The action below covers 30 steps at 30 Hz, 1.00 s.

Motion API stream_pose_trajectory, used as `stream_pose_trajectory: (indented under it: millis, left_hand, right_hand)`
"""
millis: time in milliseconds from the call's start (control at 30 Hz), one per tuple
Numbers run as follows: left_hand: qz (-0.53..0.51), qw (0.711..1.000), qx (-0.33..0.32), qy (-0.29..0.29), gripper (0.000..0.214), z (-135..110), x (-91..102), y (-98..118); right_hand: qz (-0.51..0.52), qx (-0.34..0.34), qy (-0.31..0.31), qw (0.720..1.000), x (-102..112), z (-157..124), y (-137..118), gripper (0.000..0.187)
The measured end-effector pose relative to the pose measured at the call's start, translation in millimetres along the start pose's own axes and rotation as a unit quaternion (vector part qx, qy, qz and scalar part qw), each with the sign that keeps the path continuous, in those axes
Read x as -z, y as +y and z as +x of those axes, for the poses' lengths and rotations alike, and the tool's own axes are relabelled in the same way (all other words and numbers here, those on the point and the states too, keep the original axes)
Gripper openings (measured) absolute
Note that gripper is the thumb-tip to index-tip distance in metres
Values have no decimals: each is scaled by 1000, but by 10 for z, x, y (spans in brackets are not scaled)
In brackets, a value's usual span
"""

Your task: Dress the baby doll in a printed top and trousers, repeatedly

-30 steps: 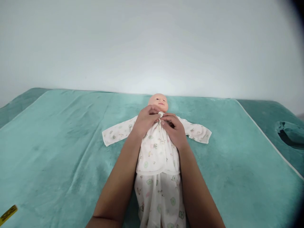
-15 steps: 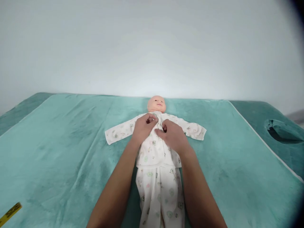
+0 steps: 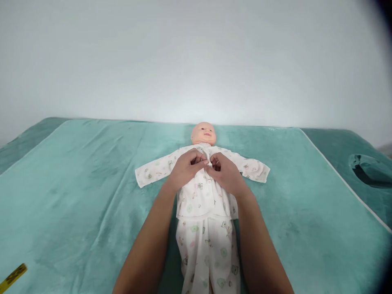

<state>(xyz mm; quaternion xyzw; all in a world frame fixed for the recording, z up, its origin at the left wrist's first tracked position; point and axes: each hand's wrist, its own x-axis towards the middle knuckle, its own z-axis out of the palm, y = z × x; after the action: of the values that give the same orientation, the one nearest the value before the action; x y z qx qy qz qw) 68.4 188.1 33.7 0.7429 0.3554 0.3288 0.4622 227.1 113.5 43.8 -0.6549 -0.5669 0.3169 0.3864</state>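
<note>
A baby doll (image 3: 203, 134) lies on its back, head away from me, dressed in a white printed shirt (image 3: 196, 200) and matching trousers (image 3: 203, 249). Both sleeves are spread out to the sides. On the chest, my left hand (image 3: 188, 166) pinches the shirt's front edge between thumb and fingers. Facing it, my right hand (image 3: 226, 171) has its fingers curled on the other side of the front opening, thumb close to the left thumb. The fingertips nearly meet at the placket. A small button shows just below them; whatever lies between the fingertips is hidden.
A green cloth (image 3: 76, 196) with a pale edge covers the bed-like surface under the doll. An oval opening (image 3: 372, 170) is at the right. A yellow strip with dark marks (image 3: 12, 277) lies at the lower left. A pale wall (image 3: 196, 61) stands behind.
Both hands have come closer together at the chest, the left moving slightly right and down. My right fingers have curled in more. The view has shifted slightly.
</note>
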Motion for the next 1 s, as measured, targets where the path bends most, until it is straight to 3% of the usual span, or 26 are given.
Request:
stream_pose_trajectory:
  millis: [200,367,500,633,767,1000]
  left_hand:
    - [-114,988,55,89,23,-34,-43,-123]
    - [-166,973,71,140,25,-64,-46,-172]
    - [-140,981,71,116,24,-79,-54,-128]
    - [-110,989,55,87,25,-76,-72,-48]
    - [-121,990,44,59,26,-74,-81,18]
    - [-120,989,51,65,24,-81,-81,55]
  right_hand:
    - [-81,25,88,992,-152,12,-7,18]
    - [-49,21,111,992,-176,68,84,15]
    - [83,-19,124,989,-135,101,160,16]
    - [262,-50,73,961,-103,128,219,20]
    - [274,-26,54,960,-104,117,194,19]
    - [307,-34,69,949,-124,132,229,19]
